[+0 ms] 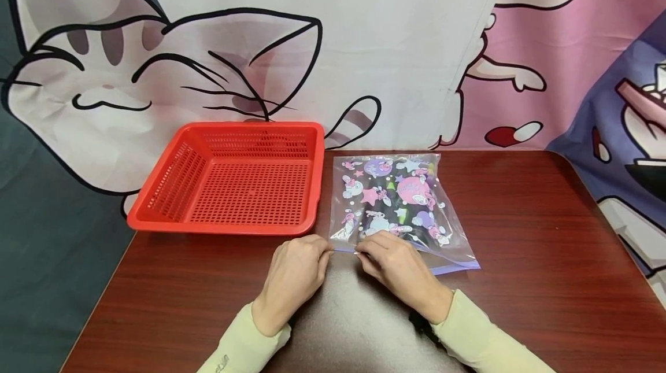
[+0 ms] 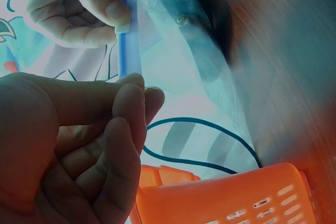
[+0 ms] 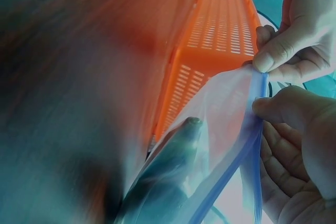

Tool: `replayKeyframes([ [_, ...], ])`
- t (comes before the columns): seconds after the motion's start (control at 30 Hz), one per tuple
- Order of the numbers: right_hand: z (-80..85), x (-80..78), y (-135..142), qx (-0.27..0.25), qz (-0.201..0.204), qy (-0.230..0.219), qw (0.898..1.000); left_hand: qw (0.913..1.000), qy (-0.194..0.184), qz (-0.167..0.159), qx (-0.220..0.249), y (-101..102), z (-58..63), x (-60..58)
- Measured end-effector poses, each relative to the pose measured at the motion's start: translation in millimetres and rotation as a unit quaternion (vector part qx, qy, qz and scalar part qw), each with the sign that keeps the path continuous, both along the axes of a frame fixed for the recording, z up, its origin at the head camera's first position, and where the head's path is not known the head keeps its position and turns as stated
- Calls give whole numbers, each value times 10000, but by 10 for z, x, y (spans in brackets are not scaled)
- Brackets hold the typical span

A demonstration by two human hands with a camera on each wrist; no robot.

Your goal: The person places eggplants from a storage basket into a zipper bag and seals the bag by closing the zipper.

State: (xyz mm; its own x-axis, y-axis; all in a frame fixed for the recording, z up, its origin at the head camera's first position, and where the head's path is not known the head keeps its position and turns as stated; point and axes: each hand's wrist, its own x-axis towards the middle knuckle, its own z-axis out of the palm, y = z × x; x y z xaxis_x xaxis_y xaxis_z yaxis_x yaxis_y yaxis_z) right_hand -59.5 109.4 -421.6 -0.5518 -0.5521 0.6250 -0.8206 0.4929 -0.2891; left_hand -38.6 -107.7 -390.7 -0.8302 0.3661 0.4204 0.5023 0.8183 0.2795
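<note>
A see-through zip bag [image 1: 382,196] printed with pink, purple and white cartoon figures lies flat, its zip edge toward me. My left hand [image 1: 293,269] pinches the left end of that edge between thumb and index finger. Close beside it, my right hand [image 1: 398,269] pinches the small white slider [image 2: 124,28] on the blue zip strip [image 3: 231,174]. Right of the slider the bag's mouth gapes, its two strips apart. Inside the bag is a long dark green thing [image 3: 170,169] with a stubby end, partly hidden by the print.
A red plastic basket [image 1: 224,228] with slotted walls and a mesh floor stands left of the bag. Both are on a dark red-brown wooden table [image 1: 525,234]. Behind the table hangs a cloth [image 1: 395,55] with a cartoon cat print.
</note>
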Motion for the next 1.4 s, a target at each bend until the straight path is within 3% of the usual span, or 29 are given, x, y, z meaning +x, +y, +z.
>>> replayKeyframes([
  [1.4,57,-6,227,-65,-124,15,9999,9999,-5,11,118,-33,15,-17],
])
